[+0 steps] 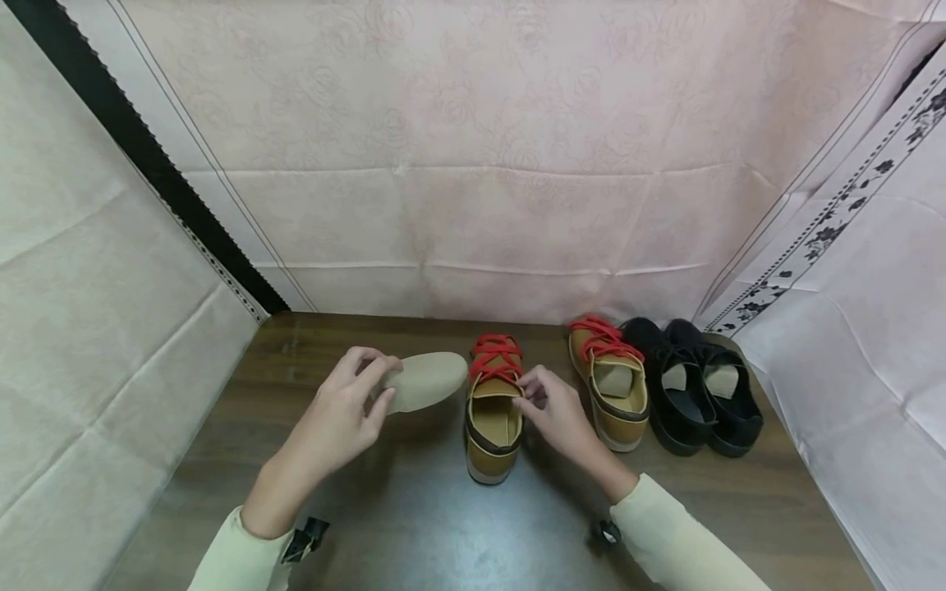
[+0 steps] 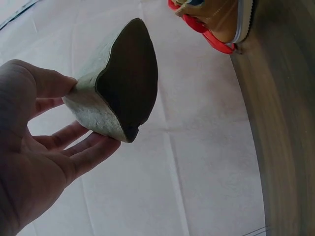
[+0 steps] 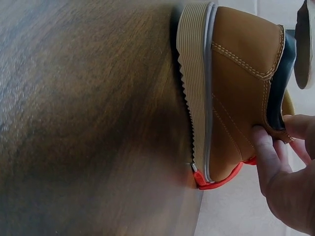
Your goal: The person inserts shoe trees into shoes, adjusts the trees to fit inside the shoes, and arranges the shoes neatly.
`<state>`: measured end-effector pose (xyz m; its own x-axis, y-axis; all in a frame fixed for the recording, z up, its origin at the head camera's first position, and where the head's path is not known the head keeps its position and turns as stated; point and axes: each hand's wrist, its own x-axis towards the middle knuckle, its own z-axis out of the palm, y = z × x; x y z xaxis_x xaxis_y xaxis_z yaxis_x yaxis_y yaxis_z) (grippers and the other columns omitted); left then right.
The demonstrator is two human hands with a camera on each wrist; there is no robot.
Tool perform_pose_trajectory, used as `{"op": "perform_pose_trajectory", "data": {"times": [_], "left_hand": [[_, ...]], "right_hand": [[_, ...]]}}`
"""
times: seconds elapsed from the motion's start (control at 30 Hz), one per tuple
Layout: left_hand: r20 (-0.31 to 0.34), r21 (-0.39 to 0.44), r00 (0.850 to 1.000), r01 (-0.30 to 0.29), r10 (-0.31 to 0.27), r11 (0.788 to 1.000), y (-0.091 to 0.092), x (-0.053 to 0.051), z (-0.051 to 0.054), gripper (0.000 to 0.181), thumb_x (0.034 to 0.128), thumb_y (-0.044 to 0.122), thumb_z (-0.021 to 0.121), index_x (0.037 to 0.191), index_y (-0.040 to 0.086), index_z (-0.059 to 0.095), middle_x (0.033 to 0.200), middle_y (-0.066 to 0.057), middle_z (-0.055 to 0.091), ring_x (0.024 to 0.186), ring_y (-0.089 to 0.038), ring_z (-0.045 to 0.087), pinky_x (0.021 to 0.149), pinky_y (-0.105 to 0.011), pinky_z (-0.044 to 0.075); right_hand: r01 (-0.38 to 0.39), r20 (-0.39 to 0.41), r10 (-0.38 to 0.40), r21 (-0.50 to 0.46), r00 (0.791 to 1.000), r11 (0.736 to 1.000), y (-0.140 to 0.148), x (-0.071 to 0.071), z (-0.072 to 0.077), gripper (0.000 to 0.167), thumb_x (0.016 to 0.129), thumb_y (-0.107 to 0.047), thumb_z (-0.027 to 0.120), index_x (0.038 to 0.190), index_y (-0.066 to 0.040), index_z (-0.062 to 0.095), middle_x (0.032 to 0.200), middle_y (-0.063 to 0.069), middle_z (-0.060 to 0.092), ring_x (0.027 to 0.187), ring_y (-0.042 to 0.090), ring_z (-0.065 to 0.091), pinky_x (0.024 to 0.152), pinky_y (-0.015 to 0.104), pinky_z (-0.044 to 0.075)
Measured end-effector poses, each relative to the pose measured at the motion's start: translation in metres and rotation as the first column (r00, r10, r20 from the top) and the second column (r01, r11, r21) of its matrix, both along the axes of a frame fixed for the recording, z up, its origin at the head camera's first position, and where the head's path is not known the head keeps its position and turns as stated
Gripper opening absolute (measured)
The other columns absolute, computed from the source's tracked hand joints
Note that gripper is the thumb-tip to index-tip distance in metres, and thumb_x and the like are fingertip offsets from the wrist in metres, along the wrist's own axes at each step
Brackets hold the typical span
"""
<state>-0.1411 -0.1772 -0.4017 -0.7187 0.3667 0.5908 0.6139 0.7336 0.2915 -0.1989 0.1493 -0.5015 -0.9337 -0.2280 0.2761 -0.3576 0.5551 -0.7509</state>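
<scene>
An off-white insole (image 1: 429,381) is pinched at one end by my left hand (image 1: 343,406), which holds it in the air left of a tan shoe. In the left wrist view the insole (image 2: 129,81) bends, its dark underside showing. The tan shoe (image 1: 488,460) with red laces (image 1: 497,356) stands on the table, toe away from me. With thumb and fingers my right hand (image 1: 557,414) pinches the right edge of its opening; the right wrist view shows this grip on the collar of the shoe (image 3: 238,93).
Right of my right hand stands a matching tan shoe (image 1: 621,427) with red laces and a pale piece inside. Beside it are two black shoes (image 1: 680,431) (image 1: 732,435). The wooden table (image 1: 244,468) meets cloth-covered walls (image 1: 473,222) at the back and sides.
</scene>
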Motion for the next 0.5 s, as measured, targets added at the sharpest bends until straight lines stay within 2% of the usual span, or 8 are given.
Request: {"op": "perform_pose_trajectory", "data": {"times": [0.23,0.5], "left_hand": [[0.013,-0.034,0.999,0.053,-0.053,0.998,0.006,0.007,0.003,0.034,0.0870,0.000,0.077,0.119,0.008,0.069,0.114,-0.011,0.060,0.095,-0.019,0.057,0.071,-0.033,0.054],[0.047,-0.053,0.996,0.079,-0.077,0.995,0.013,0.012,0.008,0.033,0.0891,0.003,0.075,0.120,0.009,0.068,0.116,-0.007,0.060,0.100,-0.018,0.058,0.078,-0.035,0.055]], "right_hand": [[0.011,0.020,-0.011,-0.001,1.000,1.000,-0.001,0.001,-0.001,0.023,0.089,-0.010,0.082,0.104,-0.015,0.065,0.089,-0.001,0.064,0.083,0.011,0.066,0.077,0.031,0.060],[0.015,0.017,-0.015,0.009,1.000,1.000,-0.001,0.000,0.002,0.023,0.089,-0.010,0.082,0.105,-0.014,0.066,0.089,-0.001,0.064,0.083,0.012,0.066,0.079,0.033,0.060]]}}
